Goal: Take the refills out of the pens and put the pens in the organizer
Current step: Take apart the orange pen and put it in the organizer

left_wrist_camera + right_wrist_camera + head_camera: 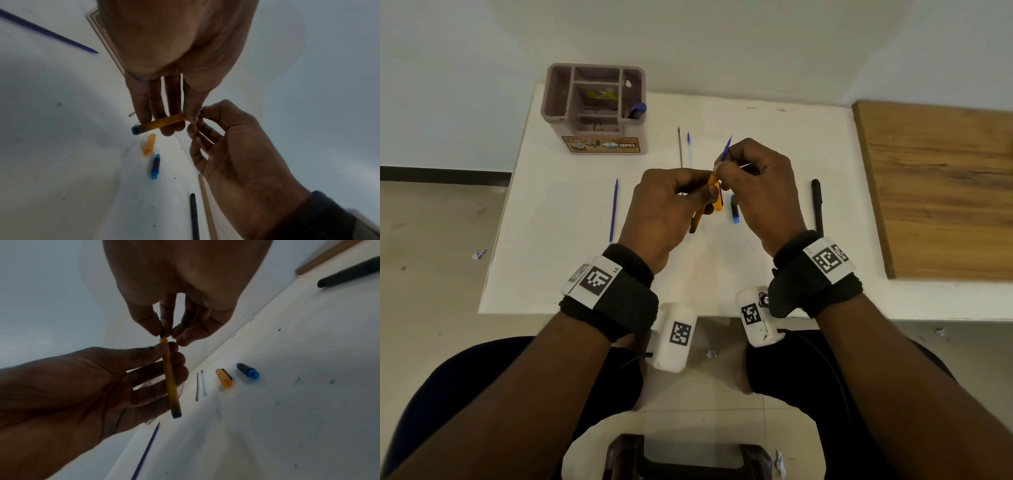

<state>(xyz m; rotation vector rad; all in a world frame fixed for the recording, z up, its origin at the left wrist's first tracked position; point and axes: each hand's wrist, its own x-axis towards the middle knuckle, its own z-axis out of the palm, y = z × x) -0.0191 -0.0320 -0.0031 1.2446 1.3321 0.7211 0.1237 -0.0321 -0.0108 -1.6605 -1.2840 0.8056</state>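
My left hand [707,193] grips an orange pen [700,209] by its barrel, held tilted above the white table [571,274]. My right hand [722,168] pinches the blue refill [726,149] that sticks out of the pen's upper end. In the left wrist view the left fingers [170,116] curl round the orange pen [162,122]. In the right wrist view the right fingertips [164,333] pinch just above the orange pen [170,378]. The brown organizer [594,137] stands at the table's back left with a blue-capped pen [637,110] in its right slot.
Loose refills lie on the table: a blue one [614,210] at the left, a grey one [680,147] and a clear one [689,147] behind the hands. An orange cap [718,200], a blue cap [735,210] and a black pen [817,205] lie nearby. A wooden board [941,185] is at the right.
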